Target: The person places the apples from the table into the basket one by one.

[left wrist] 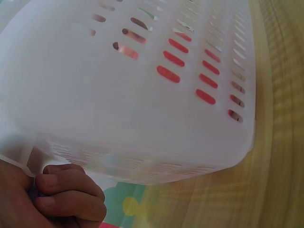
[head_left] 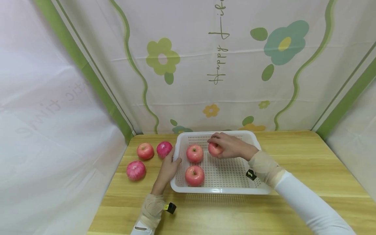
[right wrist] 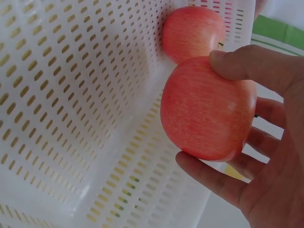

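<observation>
A white perforated plastic basket [head_left: 223, 190] stands on the wooden table, with two red apples [head_left: 195, 153] inside along its left part. My right hand [head_left: 230, 146] holds another apple [right wrist: 209, 109] over the back of the basket, thumb on one side and fingers around the other. On the basket's left side, my left hand [head_left: 169, 168] grips the rim with the thumb over the edge. The curled fingers of that hand [left wrist: 71, 194] show beside the basket wall in the left wrist view.
Left of the basket lie a red apple [head_left: 145, 151] and two purple-pink onions [head_left: 136, 170], one of them close to my left hand. A printed floral curtain [head_left: 182, 94] hangs behind the wooden table [head_left: 308, 169], and white cloth walls flank it.
</observation>
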Available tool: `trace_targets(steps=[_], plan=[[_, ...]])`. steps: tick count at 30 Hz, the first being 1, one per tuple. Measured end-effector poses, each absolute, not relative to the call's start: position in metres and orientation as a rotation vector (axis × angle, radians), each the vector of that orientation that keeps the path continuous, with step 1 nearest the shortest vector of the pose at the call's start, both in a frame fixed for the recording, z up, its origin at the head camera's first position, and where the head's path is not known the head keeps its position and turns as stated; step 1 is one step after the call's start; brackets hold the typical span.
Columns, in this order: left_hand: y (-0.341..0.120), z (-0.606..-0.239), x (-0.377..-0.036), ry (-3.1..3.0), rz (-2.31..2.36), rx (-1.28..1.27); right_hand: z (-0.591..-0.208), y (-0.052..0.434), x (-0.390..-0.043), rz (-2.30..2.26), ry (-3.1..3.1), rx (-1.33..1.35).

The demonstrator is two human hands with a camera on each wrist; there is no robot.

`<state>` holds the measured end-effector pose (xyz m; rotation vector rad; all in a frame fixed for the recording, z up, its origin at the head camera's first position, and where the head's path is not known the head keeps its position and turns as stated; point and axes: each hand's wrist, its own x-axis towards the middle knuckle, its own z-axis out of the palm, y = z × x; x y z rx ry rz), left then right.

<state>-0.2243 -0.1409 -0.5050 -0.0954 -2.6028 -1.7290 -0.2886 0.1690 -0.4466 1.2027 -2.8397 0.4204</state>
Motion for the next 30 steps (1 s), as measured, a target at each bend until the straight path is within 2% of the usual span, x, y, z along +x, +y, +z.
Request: trace_targets(steps=[30], plan=[[-0.140,-0.506,-0.225,-2.605,-1.706,-0.091,-0.470,0.158,-0.294,0.410,-2.929,1.214]])
